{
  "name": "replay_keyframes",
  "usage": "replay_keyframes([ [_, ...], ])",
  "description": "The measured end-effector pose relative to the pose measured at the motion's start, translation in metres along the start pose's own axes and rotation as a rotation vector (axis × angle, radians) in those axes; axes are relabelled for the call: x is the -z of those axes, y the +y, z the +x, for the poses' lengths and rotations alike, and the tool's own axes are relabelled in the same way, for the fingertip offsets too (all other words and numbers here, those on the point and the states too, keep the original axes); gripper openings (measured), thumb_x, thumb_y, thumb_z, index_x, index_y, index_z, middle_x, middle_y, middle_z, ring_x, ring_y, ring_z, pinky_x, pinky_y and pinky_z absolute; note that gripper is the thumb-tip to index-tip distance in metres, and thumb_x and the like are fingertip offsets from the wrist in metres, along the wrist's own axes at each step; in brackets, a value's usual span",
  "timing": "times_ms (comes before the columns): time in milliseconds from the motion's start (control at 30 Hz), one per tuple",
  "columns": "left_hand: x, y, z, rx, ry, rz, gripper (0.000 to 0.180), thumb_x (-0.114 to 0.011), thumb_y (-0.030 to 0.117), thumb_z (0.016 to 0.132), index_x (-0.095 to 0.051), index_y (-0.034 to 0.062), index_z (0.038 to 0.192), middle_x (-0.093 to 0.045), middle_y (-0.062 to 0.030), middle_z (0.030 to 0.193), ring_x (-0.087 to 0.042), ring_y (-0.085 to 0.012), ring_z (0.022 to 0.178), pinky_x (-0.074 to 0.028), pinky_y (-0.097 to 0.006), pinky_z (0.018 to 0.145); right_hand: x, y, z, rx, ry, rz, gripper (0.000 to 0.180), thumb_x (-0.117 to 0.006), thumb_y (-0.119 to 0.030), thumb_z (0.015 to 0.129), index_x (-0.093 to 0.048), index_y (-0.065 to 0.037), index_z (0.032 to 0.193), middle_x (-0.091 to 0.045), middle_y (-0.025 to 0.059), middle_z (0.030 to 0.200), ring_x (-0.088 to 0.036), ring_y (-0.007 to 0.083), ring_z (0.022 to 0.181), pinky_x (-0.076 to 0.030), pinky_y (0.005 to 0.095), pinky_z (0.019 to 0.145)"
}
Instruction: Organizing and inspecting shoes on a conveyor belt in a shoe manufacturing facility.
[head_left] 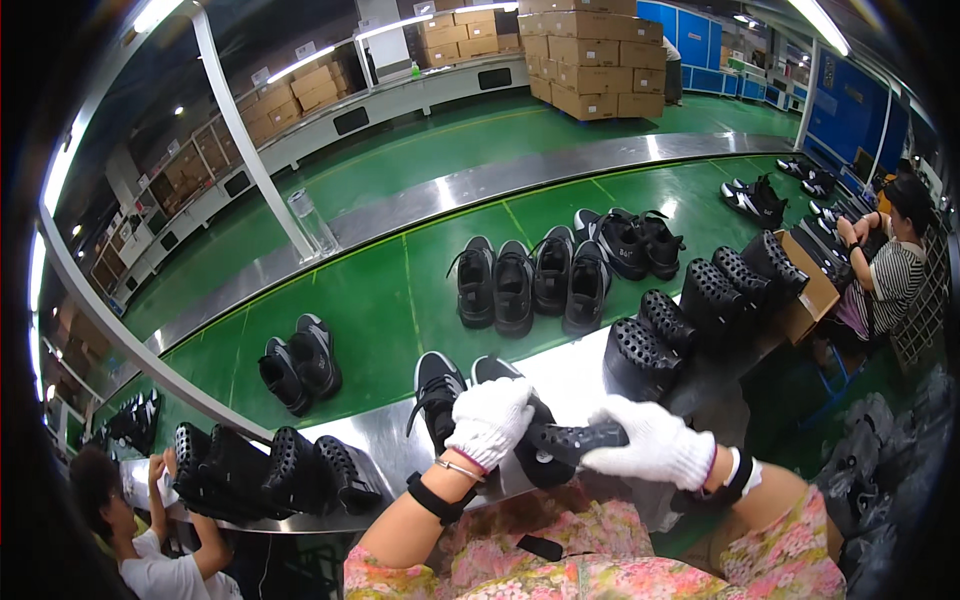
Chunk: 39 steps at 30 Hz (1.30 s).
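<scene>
My left hand (490, 422), in a white knit glove, is closed at the upper of a black sneaker (543, 468) on the metal ledge just in front of me. In my right hand (652, 442), gloved the same way, is a black shoe-shaped form with round holes (578, 441). Its tip reaches over the sneaker's opening; whether it goes inside is hidden by my left hand. Another black sneaker with a grey toe (437, 392) stands just left of my left hand, its laces loose.
Pairs of black sneakers (513, 288) stand on the green conveyor belt (400, 290). Upright black perforated forms (645, 355) line the metal ledge (395, 440) on both sides. Co-workers sit at the left (165, 550) and right (895, 265). Stacked cartons (590, 70) stand beyond.
</scene>
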<state>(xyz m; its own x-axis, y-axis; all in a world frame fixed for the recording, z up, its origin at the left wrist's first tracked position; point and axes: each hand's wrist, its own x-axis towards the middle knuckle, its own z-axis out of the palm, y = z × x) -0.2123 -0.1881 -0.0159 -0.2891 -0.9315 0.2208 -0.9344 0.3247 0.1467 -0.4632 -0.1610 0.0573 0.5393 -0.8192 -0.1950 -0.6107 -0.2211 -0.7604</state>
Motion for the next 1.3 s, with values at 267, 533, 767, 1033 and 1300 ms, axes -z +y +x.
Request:
replay_keyframes([
  [267,-0.006,0.012,0.015,0.141,-0.073,-0.231,0.022,-0.062,0.027,0.087,-0.073,0.0140,0.102,-0.073,-0.0131,0.093,-0.070,-0.0355,0.089,-0.056,-0.043,0.079,-0.054,0.010,0.072,0.125,0.079,-0.430,0.047,-0.073,-0.032,0.082,-0.062,-0.003,0.116,-0.067,0.0224,0.101,-0.068,0.0402,0.092,-0.055,0.0463,0.082],
  [533,0.000,-0.024,-0.005,0.055,-0.041,-0.705,0.034,-0.067,0.025,0.089,-0.071,-0.0017,0.111,-0.072,-0.0158,0.102,-0.070,-0.0289,0.096,-0.054,-0.035,0.089,-0.058,0.025,0.063,0.220,0.205,-0.313,0.063,-0.081,-0.039,0.079,-0.057,-0.005,0.126,-0.065,0.0184,0.114,-0.066,0.0373,0.104,-0.054,0.0443,0.091],
  [767,-0.005,-0.023,0.010,0.440,-0.235,-1.024,0.033,-0.059,0.032,0.092,-0.071,0.0008,0.092,-0.068,-0.0154,0.085,-0.064,-0.0261,0.079,-0.048,-0.036,0.071,-0.063,0.031,0.066,0.179,0.219,-0.324,0.066,-0.082,-0.039,0.078,-0.056,-0.001,0.126,-0.062,0.0210,0.115,-0.063,0.0391,0.106,-0.052,0.0456,0.092],
  [1033,0.009,0.028,-0.042,-0.025,0.560,-0.282,0.041,-0.073,0.031,0.089,-0.066,0.0028,0.117,-0.067,-0.0163,0.100,-0.068,-0.0309,0.085,-0.054,-0.039,0.082,-0.020,0.020,0.054,0.052,0.058,-0.154,0.086,-0.082,-0.046,0.080,-0.047,0.001,0.143,-0.059,0.0258,0.132,-0.061,0.0381,0.119,-0.050,0.0431,0.101],
  [1300,-0.033,0.039,-0.068,0.553,0.141,-0.910,0.078,-0.080,0.027,0.084,-0.041,0.0030,0.147,-0.067,-0.0220,0.118,-0.070,-0.0283,0.097,-0.056,-0.039,0.085,-0.014,0.054,0.077,0.211,-0.338,0.305,0.086,-0.078,-0.039,0.086,-0.038,0.000,0.151,-0.058,0.0264,0.137,-0.060,0.0330,0.122,-0.047,0.0387,0.104],
])
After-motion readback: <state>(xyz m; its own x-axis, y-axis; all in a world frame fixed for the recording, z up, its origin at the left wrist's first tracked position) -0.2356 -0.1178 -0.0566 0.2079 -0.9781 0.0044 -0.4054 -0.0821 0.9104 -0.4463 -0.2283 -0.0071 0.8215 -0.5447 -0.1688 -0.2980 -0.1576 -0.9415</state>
